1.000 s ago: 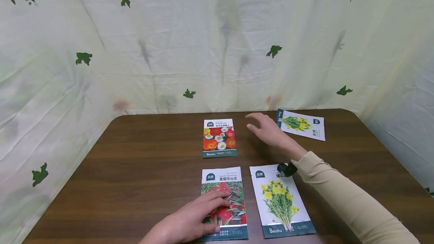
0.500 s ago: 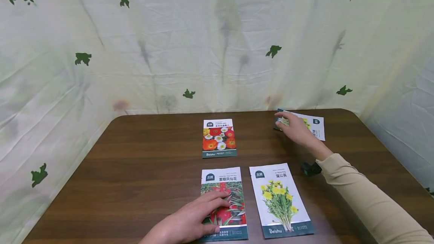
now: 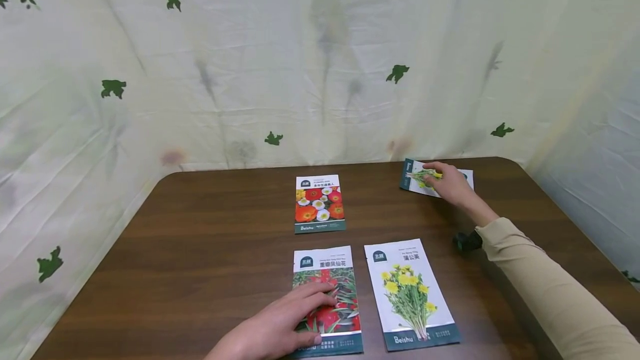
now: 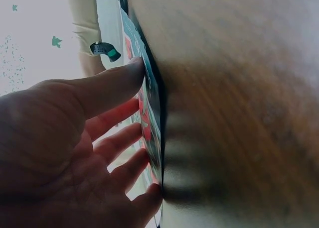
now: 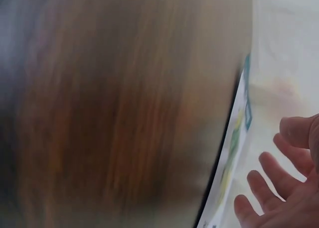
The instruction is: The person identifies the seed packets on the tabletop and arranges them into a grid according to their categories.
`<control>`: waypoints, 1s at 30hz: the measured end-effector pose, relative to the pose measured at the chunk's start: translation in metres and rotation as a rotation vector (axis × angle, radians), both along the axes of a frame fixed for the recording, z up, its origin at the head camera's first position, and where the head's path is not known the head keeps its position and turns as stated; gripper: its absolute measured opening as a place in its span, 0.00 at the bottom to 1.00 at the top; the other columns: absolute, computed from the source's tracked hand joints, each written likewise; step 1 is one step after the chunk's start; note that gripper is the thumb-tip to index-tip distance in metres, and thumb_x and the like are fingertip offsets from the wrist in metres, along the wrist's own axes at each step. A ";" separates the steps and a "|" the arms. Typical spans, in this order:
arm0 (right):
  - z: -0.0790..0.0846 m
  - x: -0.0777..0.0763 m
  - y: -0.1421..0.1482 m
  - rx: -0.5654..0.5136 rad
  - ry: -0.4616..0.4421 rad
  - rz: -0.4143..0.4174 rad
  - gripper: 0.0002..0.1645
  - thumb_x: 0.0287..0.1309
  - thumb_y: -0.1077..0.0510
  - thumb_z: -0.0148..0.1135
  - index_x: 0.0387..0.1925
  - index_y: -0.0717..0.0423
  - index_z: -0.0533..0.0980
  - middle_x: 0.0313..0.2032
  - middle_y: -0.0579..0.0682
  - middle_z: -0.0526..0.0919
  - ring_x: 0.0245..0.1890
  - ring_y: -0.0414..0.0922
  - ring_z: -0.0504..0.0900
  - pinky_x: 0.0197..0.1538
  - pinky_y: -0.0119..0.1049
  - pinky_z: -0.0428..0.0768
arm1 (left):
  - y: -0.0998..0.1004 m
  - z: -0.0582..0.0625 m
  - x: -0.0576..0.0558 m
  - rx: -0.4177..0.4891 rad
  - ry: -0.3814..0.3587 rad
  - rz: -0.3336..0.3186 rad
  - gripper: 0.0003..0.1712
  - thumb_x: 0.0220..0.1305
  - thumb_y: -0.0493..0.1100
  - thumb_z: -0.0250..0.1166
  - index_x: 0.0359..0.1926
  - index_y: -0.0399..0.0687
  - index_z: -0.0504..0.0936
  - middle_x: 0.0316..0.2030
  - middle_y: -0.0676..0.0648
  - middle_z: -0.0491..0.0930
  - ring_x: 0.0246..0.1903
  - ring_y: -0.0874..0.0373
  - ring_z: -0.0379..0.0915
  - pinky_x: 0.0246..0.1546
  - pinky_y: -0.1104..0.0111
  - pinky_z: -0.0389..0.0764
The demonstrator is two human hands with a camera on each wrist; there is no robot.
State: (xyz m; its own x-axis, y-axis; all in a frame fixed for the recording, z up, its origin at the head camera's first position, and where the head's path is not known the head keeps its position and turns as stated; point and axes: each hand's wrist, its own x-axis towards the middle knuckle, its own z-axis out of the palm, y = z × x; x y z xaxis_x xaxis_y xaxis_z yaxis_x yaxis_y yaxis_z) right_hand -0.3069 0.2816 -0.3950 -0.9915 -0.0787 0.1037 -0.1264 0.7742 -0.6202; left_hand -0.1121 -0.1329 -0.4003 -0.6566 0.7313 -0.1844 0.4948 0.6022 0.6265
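Note:
My left hand (image 3: 282,318) rests on a seed packet with red flowers (image 3: 348,311) at the front middle of the table. In the left wrist view its fingertips and thumb (image 4: 122,81) lie on the packet's face, fingers spread. My right hand (image 3: 452,186) hovers over a yellow-flowered seed packet (image 3: 414,174) lying sideways at the back right, covering part of its picture. The right wrist view shows those fingers (image 5: 271,173) loosely bent, a little apart from that packet (image 5: 232,151). A dandelion seed packet (image 3: 410,293) lies between the two hands, in front.
Behind the red-flower packet lies a poppy packet (image 3: 320,204) with orange, red and white blooms. All are on a dark wooden table (image 3: 215,271), bounded at the back and sides by a pale leaf-printed curtain (image 3: 260,60). A dark wrist device (image 3: 468,241) sits by the right cuff.
My right hand has moved right, from beside the back packet's left end to above its middle. My left hand has stayed on the red-flower packet. The head view has shifted slightly.

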 end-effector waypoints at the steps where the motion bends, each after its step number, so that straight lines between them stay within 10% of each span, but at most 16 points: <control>1: -0.001 -0.002 0.002 0.007 -0.004 0.000 0.25 0.72 0.58 0.52 0.65 0.66 0.68 0.65 0.70 0.66 0.65 0.67 0.62 0.63 0.65 0.61 | 0.000 0.000 0.000 -0.001 -0.010 0.005 0.29 0.64 0.54 0.67 0.65 0.66 0.71 0.71 0.61 0.59 0.67 0.55 0.55 0.62 0.57 0.69; 16: -0.006 -0.009 0.006 0.118 0.031 0.154 0.25 0.65 0.62 0.56 0.59 0.75 0.71 0.59 0.74 0.71 0.60 0.68 0.67 0.63 0.62 0.62 | 0.000 0.001 0.000 -0.007 -0.059 0.039 0.30 0.63 0.57 0.67 0.66 0.68 0.71 0.70 0.61 0.59 0.66 0.55 0.56 0.60 0.57 0.71; 30: -0.012 -0.010 0.008 0.161 0.021 0.097 0.30 0.65 0.54 0.61 0.60 0.72 0.71 0.60 0.75 0.67 0.61 0.70 0.62 0.62 0.66 0.59 | 0.001 0.001 0.000 -0.011 -0.034 0.026 0.29 0.63 0.56 0.66 0.65 0.67 0.71 0.70 0.61 0.60 0.66 0.55 0.56 0.60 0.57 0.71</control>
